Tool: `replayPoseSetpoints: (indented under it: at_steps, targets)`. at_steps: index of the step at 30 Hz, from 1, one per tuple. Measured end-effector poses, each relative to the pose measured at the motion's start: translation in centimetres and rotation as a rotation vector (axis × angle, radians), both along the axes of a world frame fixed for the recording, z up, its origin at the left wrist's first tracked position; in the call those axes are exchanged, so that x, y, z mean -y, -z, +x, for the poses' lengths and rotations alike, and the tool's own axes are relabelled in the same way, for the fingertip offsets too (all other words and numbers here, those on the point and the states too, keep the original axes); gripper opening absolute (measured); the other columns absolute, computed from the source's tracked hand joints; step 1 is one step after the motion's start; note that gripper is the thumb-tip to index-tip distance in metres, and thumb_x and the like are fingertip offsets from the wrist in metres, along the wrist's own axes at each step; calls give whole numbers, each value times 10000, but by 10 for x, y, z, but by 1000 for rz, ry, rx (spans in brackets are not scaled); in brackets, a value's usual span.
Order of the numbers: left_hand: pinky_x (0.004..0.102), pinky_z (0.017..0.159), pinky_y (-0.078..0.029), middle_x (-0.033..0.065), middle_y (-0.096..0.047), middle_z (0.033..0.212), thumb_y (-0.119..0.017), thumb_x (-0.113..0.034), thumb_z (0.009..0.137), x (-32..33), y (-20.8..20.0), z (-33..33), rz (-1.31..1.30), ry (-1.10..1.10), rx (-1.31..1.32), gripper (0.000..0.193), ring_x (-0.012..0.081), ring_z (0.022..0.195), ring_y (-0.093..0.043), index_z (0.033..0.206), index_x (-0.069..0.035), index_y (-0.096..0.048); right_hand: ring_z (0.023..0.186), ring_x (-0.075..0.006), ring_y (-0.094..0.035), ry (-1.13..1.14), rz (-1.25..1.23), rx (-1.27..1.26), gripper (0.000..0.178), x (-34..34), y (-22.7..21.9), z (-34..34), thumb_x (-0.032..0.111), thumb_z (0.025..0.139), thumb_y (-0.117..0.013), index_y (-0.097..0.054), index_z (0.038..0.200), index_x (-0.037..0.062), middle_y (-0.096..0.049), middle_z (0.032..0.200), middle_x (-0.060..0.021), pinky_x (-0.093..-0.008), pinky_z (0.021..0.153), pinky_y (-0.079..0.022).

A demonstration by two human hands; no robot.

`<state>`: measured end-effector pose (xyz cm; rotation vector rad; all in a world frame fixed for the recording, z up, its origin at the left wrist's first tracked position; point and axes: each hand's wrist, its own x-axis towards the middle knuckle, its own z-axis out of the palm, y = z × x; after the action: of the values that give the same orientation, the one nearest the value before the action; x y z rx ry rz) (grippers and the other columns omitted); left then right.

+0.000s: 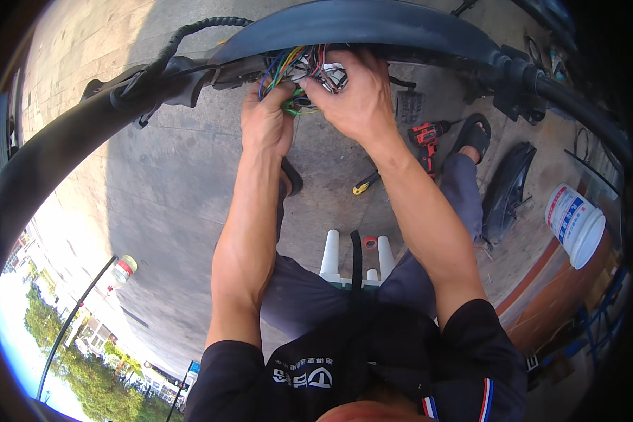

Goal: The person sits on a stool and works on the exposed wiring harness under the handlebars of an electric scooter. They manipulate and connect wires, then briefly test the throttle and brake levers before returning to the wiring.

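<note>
A bundle of coloured wires (286, 65), in blue, green, yellow and red, hangs out beneath a dark curved panel (359, 27). My left hand (266, 118) is closed on the bundle's left side, its thumb pressed against the wires. From the right, my right hand (359, 95) pinches wires between thumb and fingers; its fingertips are partly hidden under the panel. Pale connectors show between the two hands. A green wire loop (292, 107) dangles beside my left thumb.
On the paving lie a red-and-black cordless drill (426, 137), a yellow-handled knife (365, 185), a black curved plastic part (508, 193) and a red tape roll (371, 243). A white bucket (574, 221) is at the right. Thick black bars (56, 151) flank the panel.
</note>
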<state>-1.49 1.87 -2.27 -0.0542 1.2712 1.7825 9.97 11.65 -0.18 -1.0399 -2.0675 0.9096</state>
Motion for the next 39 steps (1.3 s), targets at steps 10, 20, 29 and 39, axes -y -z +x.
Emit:
replayPoseSetpoints:
  at_steps: [10, 20, 29, 39]
  targets:
    - [392, 819, -524, 94, -659, 970, -603, 40, 853, 3, -4, -1, 38, -10, 86, 253, 246, 901, -649, 1101, -6, -591, 824, -313, -674, -31, -239, 61, 228, -4, 6, -2, 214, 796, -693, -677, 920, 23, -711, 881, -164, -372, 771, -515]
    - [426, 850, -519, 115, -646, 1010, -555, -18, 900, 2, 4, -2, 22, -22, 181, 183, 243, 884, -627, 1081, -20, -578, 743, -170, -677, -63, -470, 33, 241, -9, 5, 3, 197, 825, -673, -671, 988, 20, -723, 838, -136, -306, 710, -515]
    - [428, 846, -514, 87, -646, 971, -562, -14, 887, 4, 4, -6, 16, 3, 216, 159, 238, 876, -628, 1042, -42, -577, 782, -371, -677, -44, -513, -80, 229, -11, 16, -1, 248, 786, -642, -665, 898, 50, -691, 818, -196, -412, 716, -530]
    - [425, 866, -500, 67, -648, 984, -577, -17, 883, 5, 0, -6, 8, 29, 200, 211, 214, 881, -627, 1090, -54, -581, 752, -250, -654, -100, -515, -93, 227, -11, 24, -1, 228, 815, -682, -666, 933, 35, -692, 808, -123, -348, 685, -515]
